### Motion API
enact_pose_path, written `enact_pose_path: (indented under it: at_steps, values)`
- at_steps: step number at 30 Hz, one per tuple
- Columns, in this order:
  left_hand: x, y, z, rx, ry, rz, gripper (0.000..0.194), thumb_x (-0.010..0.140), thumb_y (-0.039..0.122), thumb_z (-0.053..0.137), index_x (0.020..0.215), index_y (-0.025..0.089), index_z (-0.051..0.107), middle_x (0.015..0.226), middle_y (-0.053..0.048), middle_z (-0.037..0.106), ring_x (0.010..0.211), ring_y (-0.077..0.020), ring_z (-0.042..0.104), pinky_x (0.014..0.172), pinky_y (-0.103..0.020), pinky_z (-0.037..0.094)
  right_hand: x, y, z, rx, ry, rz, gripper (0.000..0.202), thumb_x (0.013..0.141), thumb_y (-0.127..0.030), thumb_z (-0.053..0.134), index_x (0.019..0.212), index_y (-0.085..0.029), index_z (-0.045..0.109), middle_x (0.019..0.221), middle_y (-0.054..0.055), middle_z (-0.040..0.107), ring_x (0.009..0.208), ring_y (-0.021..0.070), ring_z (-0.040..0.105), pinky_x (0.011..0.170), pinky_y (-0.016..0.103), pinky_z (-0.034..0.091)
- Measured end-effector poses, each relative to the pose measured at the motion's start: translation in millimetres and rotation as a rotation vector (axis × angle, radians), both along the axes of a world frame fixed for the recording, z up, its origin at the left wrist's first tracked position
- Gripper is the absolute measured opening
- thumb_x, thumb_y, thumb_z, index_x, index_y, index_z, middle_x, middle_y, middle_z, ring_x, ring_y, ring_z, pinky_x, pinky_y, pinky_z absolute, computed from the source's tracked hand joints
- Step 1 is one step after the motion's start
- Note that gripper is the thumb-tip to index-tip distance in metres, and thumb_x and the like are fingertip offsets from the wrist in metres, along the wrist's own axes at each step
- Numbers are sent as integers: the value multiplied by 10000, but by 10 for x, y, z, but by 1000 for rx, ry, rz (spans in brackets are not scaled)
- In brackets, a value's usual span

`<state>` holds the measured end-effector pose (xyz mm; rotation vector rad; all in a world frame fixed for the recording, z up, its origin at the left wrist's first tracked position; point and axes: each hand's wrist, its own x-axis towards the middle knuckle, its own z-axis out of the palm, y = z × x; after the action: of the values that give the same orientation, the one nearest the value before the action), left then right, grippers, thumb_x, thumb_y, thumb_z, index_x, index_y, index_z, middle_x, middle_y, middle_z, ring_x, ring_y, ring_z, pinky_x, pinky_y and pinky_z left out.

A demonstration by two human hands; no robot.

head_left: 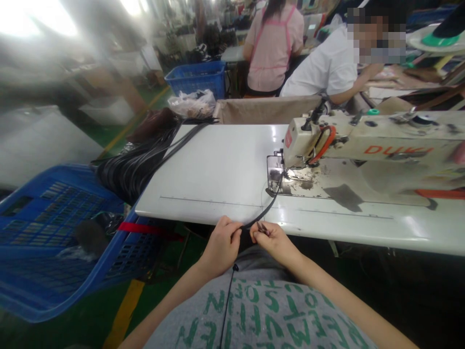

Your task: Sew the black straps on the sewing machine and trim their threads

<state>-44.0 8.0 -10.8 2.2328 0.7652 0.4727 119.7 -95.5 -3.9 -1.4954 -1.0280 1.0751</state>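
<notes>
A narrow black strap (267, 209) curves from the needle area of a sewing machine (327, 140) down to the table's front edge. My left hand (222, 245) is closed in a pinch on the strap's near end. Close beside it, my right hand (274, 242) is closed around a small dark pointed tool (262, 228) that looks like thread snips. Whether the right fingers also touch the strap cannot be made out. A thin thread loops on the white table (218, 169) left of the needle plate.
Many black straps (127, 169) hang over the table's left end. A blue basket (69, 300) stands at the lower left, another blue crate (198, 77) farther back. Behind the table is a fabric-lined bin (261, 110). Two people (274, 48) sit beyond it.
</notes>
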Motion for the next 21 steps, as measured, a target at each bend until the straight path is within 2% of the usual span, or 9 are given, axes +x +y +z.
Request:
enact_pose_path:
  at_steps: [2, 4, 6, 7, 10, 12, 14, 18, 21]
  values:
    - [7, 8, -7, -132, 10, 33, 187, 926, 200, 526, 988, 190, 702, 869, -33, 560, 784, -172, 609, 720, -304, 545, 17, -14, 65, 98, -257, 4, 121, 828, -231, 523, 737, -219, 603, 752, 17, 559, 730, 171, 517, 694, 287, 414]
    - [21, 5, -4, -304, 10, 59, 163, 928, 244, 529, 956, 185, 679, 853, -5, 544, 617, -120, 577, 564, -253, 502, 22, -22, 121, 191, -406, 17, 116, 829, -184, 532, 797, -224, 636, 938, 62, 608, 876, 198, 566, 785, 314, 445]
    - [39, -4, 3, -428, 18, 52, 145, 925, 242, 519, 917, 176, 648, 816, 19, 539, 510, -83, 527, 493, -224, 451, 11, -16, 143, 252, -361, 78, 114, 846, -171, 530, 793, -224, 616, 1056, 89, 621, 967, 211, 588, 845, 330, 465]
    - [47, -8, 5, -445, 25, 37, 136, 923, 227, 513, 884, 174, 633, 792, 25, 540, 506, -80, 525, 498, -218, 445, 3, -8, 138, 271, -280, 101, 122, 871, -189, 522, 778, -225, 592, 1039, 90, 632, 967, 212, 597, 855, 335, 474]
    - [54, -11, 0, -316, 23, -34, 153, 928, 172, 500, 828, 182, 616, 802, 3, 590, 696, -124, 603, 653, -234, 493, -19, 25, 90, 249, 36, 110, 190, 944, -290, 473, 776, -229, 535, 846, 54, 643, 804, 192, 597, 793, 331, 491]
    - [36, -7, -11, -164, 8, -88, 182, 955, 158, 477, 871, 192, 635, 891, -29, 634, 862, -157, 621, 789, -267, 506, -22, 38, 60, 151, 162, 79, 197, 936, -307, 453, 779, -222, 539, 736, 21, 617, 643, 157, 517, 671, 293, 458]
    - [2, -6, -22, -18, 18, -143, 222, 983, 150, 440, 927, 198, 649, 955, -51, 644, 928, -168, 614, 858, -285, 498, -23, 38, 56, 25, 208, 61, 175, 884, -282, 460, 754, -213, 554, 670, -3, 592, 544, 127, 409, 560, 258, 370]
    - [-66, -10, -34, 201, 95, -123, 246, 1007, 164, 415, 983, 199, 658, 931, -57, 610, 871, -170, 598, 822, -279, 495, -27, 17, 126, -104, 265, 43, 127, 798, -284, 480, 713, -212, 543, 624, -21, 564, 490, 107, 337, 487, 246, 262]
    - [-73, -1, -32, 225, 82, -99, 250, 1015, 177, 408, 1011, 200, 657, 929, -56, 604, 855, -171, 590, 811, -281, 496, -15, 9, 194, -101, 320, 34, 116, 801, -294, 492, 723, -215, 524, 613, -31, 540, 482, 100, 320, 479, 245, 235]
